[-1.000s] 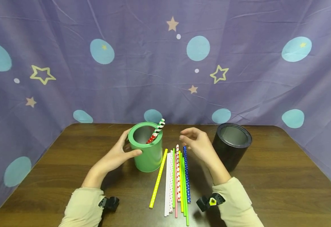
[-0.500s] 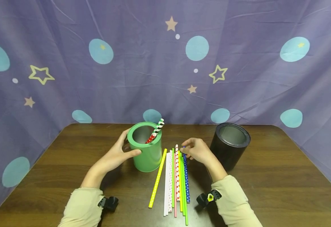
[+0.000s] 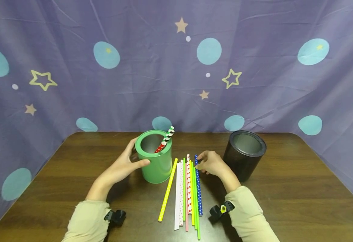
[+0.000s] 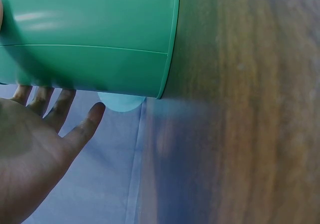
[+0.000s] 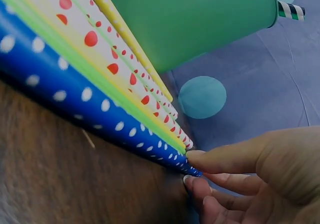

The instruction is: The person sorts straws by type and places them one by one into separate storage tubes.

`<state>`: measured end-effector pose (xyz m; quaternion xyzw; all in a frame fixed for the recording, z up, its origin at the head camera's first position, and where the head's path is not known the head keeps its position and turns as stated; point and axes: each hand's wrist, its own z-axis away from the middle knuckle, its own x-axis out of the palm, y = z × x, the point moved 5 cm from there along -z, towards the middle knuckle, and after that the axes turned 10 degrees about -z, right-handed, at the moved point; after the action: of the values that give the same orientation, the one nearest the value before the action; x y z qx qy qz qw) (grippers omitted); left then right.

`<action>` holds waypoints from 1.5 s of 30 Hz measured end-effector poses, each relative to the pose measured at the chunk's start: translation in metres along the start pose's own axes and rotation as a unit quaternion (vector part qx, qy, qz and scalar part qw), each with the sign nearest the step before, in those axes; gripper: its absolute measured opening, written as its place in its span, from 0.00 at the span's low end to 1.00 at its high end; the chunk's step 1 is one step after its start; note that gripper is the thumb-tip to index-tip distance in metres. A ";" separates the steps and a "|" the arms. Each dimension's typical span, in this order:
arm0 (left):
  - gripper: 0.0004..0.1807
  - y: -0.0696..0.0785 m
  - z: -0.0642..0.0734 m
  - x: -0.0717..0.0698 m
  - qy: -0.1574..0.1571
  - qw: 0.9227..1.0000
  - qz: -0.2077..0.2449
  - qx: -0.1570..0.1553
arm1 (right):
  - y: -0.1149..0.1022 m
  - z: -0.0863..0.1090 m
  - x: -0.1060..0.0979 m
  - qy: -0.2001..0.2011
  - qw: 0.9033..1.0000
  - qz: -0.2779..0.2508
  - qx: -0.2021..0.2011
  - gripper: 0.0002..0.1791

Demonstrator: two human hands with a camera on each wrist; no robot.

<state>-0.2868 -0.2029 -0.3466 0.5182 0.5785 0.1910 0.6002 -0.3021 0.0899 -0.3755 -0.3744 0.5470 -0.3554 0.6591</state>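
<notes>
My left hand point(image 3: 122, 164) holds a green tin can point(image 3: 156, 168) from its left side, thumb at the front and fingers behind. In the left wrist view, several fingertips touch the can point(image 4: 90, 34) while the little finger stands apart. Striped and red straws point(image 3: 167, 137) lean inside against the right rim. A row of patterned straws point(image 3: 189, 188) lies between my hands. At its right edge lies a blue straw with white dots point(image 3: 198, 191). My right hand point(image 3: 214, 164) pinches its far end between thumb and fingers, as the right wrist view shows on the straw point(image 5: 105, 104).
A black can point(image 3: 244, 156) stands behind and right of my right hand. One yellow dotted straw point(image 3: 168, 191) lies slanted, left of the row. The wooden table point(image 3: 300, 188) ends at a purple patterned curtain point(image 3: 152, 74) at the back.
My right hand has come down toward me from above the straws, and its fingers have closed at the blue straw's far end. The left hand and green can have stayed in place.
</notes>
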 end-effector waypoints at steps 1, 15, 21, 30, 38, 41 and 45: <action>0.45 0.001 -0.001 0.000 0.000 1.000 0.000 0.001 | 0.000 0.000 -0.001 0.002 1.000 0.001 0.002 0.15; 0.45 0.001 -0.001 0.001 0.001 1.000 -0.005 0.000 | -0.001 0.004 -0.002 0.018 0.997 0.074 0.020 0.13; 0.45 -0.002 -0.001 0.000 0.000 1.000 0.000 0.001 | -0.003 0.006 -0.002 0.019 0.996 0.088 0.019 0.12; 0.45 -0.002 0.000 0.000 0.002 1.000 0.007 0.002 | -0.003 0.005 -0.004 0.020 0.997 0.076 0.021 0.13; 0.45 -0.001 0.000 0.001 -0.001 1.000 0.003 0.001 | -0.012 0.004 -0.010 0.040 0.998 0.038 -0.005 0.16; 0.46 0.000 0.000 0.001 -0.002 1.000 0.002 0.002 | -0.016 0.004 -0.012 0.050 0.999 0.007 -0.014 0.16; 0.45 0.000 -0.001 0.001 -0.001 1.000 0.002 0.003 | -0.023 0.004 -0.016 0.062 0.996 -0.047 -0.043 0.17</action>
<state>-0.2871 -0.2022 -0.3466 0.5213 0.5775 0.1904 0.5988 -0.3019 0.0939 -0.3476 -0.4049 0.5834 -0.3851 0.5894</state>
